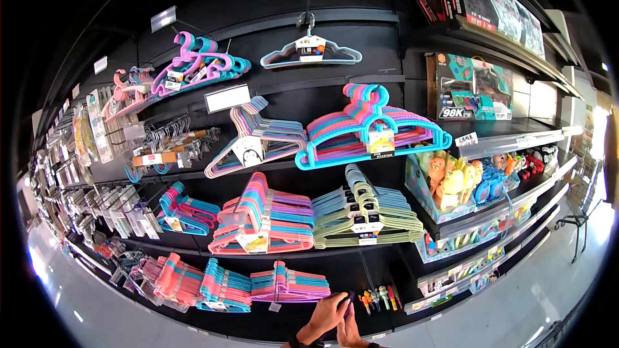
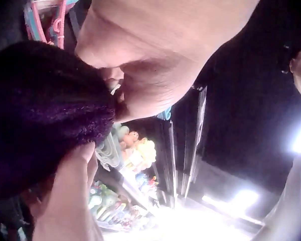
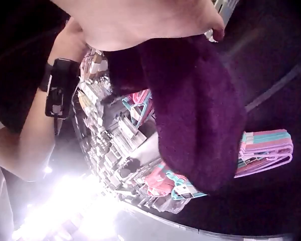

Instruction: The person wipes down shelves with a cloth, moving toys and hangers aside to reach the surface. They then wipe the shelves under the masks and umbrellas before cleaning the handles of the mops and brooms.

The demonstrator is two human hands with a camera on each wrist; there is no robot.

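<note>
A dark purple fuzzy cloth (image 3: 200, 115) is bunched up and hangs down in a thick fold in the right wrist view. My left hand (image 1: 327, 312) grips it at the bottom middle of the head view, where only a dark sliver of the cloth (image 1: 349, 301) shows. Close against it, my right hand (image 1: 349, 330) holds the same cloth from the other side. In the left wrist view the cloth (image 2: 50, 115) spreads between my left hand (image 2: 155, 55) above and my right hand (image 2: 72, 186) below. The fingertips are mostly hidden behind it.
Black shelving ahead carries several rows of coloured hangers (image 1: 377, 129). Small character-topped items (image 1: 380, 298) hang just right of my hands. Plush toys (image 1: 451, 180) sit in a display box on the right shelf, under a boxed toy gun (image 1: 474, 87). Pale floor (image 1: 516, 283) shows beyond.
</note>
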